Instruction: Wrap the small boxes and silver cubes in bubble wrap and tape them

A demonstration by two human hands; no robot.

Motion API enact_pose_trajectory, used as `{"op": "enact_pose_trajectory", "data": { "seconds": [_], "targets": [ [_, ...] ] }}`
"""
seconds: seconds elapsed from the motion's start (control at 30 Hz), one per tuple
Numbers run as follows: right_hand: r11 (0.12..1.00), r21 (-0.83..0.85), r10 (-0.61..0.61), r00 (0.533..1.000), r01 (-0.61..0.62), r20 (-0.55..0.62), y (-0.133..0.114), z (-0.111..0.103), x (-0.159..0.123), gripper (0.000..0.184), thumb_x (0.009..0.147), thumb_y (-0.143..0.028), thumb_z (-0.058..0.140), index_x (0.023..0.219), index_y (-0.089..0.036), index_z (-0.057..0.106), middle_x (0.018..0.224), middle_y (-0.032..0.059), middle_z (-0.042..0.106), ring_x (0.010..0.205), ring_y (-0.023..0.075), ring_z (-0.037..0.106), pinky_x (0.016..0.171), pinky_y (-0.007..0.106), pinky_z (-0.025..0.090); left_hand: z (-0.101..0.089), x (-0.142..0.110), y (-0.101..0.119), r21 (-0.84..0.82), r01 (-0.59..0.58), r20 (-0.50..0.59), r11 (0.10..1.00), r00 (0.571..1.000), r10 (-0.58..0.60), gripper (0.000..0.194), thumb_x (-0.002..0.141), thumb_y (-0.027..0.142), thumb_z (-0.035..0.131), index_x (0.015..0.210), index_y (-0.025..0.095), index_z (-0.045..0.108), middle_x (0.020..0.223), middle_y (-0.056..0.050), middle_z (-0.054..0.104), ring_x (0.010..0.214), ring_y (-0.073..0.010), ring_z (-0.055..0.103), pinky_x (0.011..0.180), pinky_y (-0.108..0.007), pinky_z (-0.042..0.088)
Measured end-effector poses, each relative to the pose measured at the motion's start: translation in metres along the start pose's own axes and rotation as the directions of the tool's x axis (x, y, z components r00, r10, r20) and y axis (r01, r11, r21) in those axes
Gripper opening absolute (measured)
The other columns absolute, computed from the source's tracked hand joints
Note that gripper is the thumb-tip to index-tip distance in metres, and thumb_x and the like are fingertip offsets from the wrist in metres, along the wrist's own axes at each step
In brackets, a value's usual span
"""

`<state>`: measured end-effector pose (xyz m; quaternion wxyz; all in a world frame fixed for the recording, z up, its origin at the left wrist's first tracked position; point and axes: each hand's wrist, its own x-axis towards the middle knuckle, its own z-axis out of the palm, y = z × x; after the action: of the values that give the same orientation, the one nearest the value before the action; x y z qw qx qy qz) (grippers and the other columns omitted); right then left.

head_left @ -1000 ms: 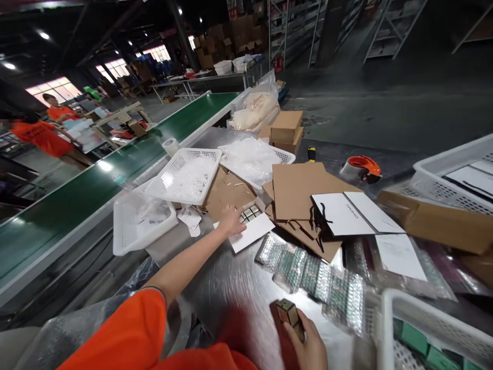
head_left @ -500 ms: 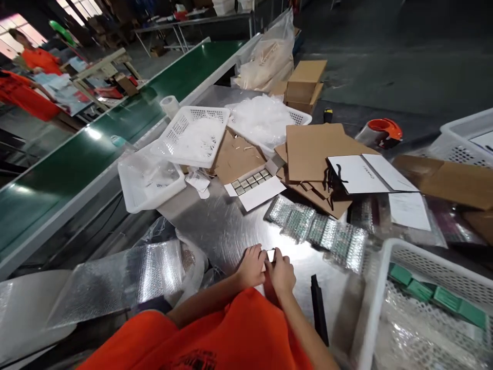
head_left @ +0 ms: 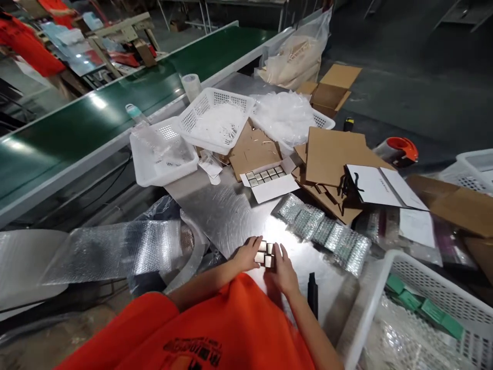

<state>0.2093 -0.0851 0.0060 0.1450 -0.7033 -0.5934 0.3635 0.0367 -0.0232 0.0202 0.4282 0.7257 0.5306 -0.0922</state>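
Both hands meet low at the centre of the steel table [head_left: 215, 216]. My left hand [head_left: 246, 255] and my right hand [head_left: 284, 270] are closed around a small cluster of shiny metallic boxes [head_left: 265, 254], held between the fingertips just above the table. Farther out lies an open white carton [head_left: 268, 181] with a row of the same small boxes inside. A slim black box [head_left: 313, 294] rests on the table right of my right hand.
Silver bubble-wrapped packets [head_left: 325, 234] lie in a row. White baskets [head_left: 215, 119] and flat cardboard [head_left: 333, 156] crowd the far side. A basket with green boxes [head_left: 419, 308] sits near right. A green conveyor [head_left: 115, 110] runs along the left, bubble wrap [head_left: 115, 252] below it.
My left hand drew back from the white carton to join my right hand. Both now hold a cluster of small boxes. The black box has been put down.
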Motion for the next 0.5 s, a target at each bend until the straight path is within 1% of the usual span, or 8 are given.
{"op": "enact_pose_trajectory", "data": {
  "seconds": [0.03, 0.07, 0.13, 0.2, 0.27, 0.33, 0.4, 0.5],
  "targets": [
    [0.999, -0.028, -0.04, 0.999, 0.04, 0.009, 0.0, -0.001, 0.001, 0.09, 0.065, -0.01, 0.058, 0.152, -0.019, 0.034, 0.155, 0.0173, 0.04, 0.13, 0.0289, 0.054, 0.097, 0.036, 0.051, 0.002, 0.002, 0.0, -0.021, -0.006, -0.006, 1.0, 1.0, 0.005, 0.113, 0.068, 0.022, 0.082, 0.16, 0.027, 0.017, 0.164, -0.012, 0.023, 0.135, -0.0329, 0.05, 0.112, -0.041, 0.045],
    [0.997, -0.045, -0.067, 0.998, 0.068, 0.013, 0.0, -0.002, 0.003, 0.086, 0.067, -0.009, 0.055, 0.151, -0.018, 0.035, 0.154, 0.0166, 0.042, 0.133, 0.0282, 0.052, 0.1, 0.036, 0.05, 0.003, 0.003, 0.0, -0.038, -0.023, -0.018, 0.999, 1.0, 0.023, 0.113, 0.067, 0.018, 0.082, 0.159, 0.026, 0.017, 0.163, -0.013, 0.022, 0.134, -0.0335, 0.051, 0.112, -0.041, 0.045],
    [0.994, -0.052, -0.091, 0.996, 0.092, 0.009, 0.0, -0.003, 0.007, 0.079, 0.071, -0.008, 0.05, 0.148, -0.018, 0.036, 0.148, 0.0162, 0.049, 0.131, 0.0265, 0.053, 0.102, 0.037, 0.049, 0.006, 0.006, 0.0, -0.062, -0.058, -0.033, 0.996, 0.998, 0.056, 0.111, 0.065, 0.011, 0.08, 0.158, 0.025, 0.02, 0.162, -0.015, 0.022, 0.133, -0.033, 0.052, 0.112, -0.041, 0.044],
    [0.993, -0.053, -0.107, 0.994, 0.107, -0.004, 0.0, -0.003, 0.011, 0.075, 0.073, -0.007, 0.046, 0.146, -0.017, 0.036, 0.142, 0.0164, 0.052, 0.128, 0.0258, 0.054, 0.102, 0.039, 0.049, 0.008, 0.007, 0.0, -0.072, -0.069, -0.032, 0.995, 0.997, 0.067, 0.104, 0.066, 0.006, 0.074, 0.156, 0.026, 0.025, 0.16, -0.014, 0.025, 0.131, -0.0306, 0.054, 0.112, -0.039, 0.045],
    [0.99, -0.055, -0.13, 0.991, 0.129, -0.019, 0.001, -0.001, 0.013, 0.073, 0.073, -0.006, 0.046, 0.145, -0.016, 0.036, 0.14, 0.0168, 0.052, 0.127, 0.0257, 0.054, 0.104, 0.04, 0.048, 0.008, 0.007, 0.001, -0.067, -0.073, -0.029, 0.995, 0.997, 0.071, 0.096, 0.068, 0.003, 0.07, 0.152, 0.027, 0.03, 0.156, -0.012, 0.03, 0.128, -0.0286, 0.056, 0.11, -0.039, 0.046],
    [0.986, -0.055, -0.157, 0.987, 0.155, -0.03, 0.002, 0.001, 0.013, 0.071, 0.074, -0.007, 0.045, 0.145, -0.015, 0.034, 0.14, 0.0179, 0.051, 0.127, 0.0258, 0.054, 0.106, 0.041, 0.046, 0.007, 0.008, 0.002, -0.058, -0.078, -0.025, 0.995, 0.997, 0.076, 0.095, 0.068, 0.002, 0.069, 0.151, 0.028, 0.031, 0.155, -0.011, 0.032, 0.128, -0.0281, 0.056, 0.109, -0.039, 0.048],
    [0.985, -0.051, -0.169, 0.985, 0.167, -0.029, 0.001, 0.003, 0.012, 0.069, 0.076, -0.009, 0.045, 0.144, -0.012, 0.033, 0.138, 0.0194, 0.051, 0.124, 0.0262, 0.055, 0.106, 0.041, 0.046, 0.006, 0.008, 0.003, -0.047, -0.091, -0.016, 0.995, 0.996, 0.09, 0.097, 0.068, 0.004, 0.071, 0.151, 0.028, 0.029, 0.156, -0.011, 0.031, 0.129, -0.0289, 0.055, 0.108, -0.04, 0.049],
    [0.986, -0.036, -0.163, 0.986, 0.162, -0.028, 0.0, 0.004, 0.011, 0.065, 0.079, -0.011, 0.043, 0.143, -0.009, 0.034, 0.134, 0.0187, 0.051, 0.121, 0.0263, 0.057, 0.105, 0.038, 0.046, 0.006, 0.01, 0.004, -0.022, -0.101, -0.016, 0.995, 0.995, 0.101, 0.102, 0.068, 0.016, 0.08, 0.153, 0.029, 0.025, 0.157, -0.013, 0.029, 0.127, -0.0313, 0.056, 0.107, -0.044, 0.05]
  ]
}}
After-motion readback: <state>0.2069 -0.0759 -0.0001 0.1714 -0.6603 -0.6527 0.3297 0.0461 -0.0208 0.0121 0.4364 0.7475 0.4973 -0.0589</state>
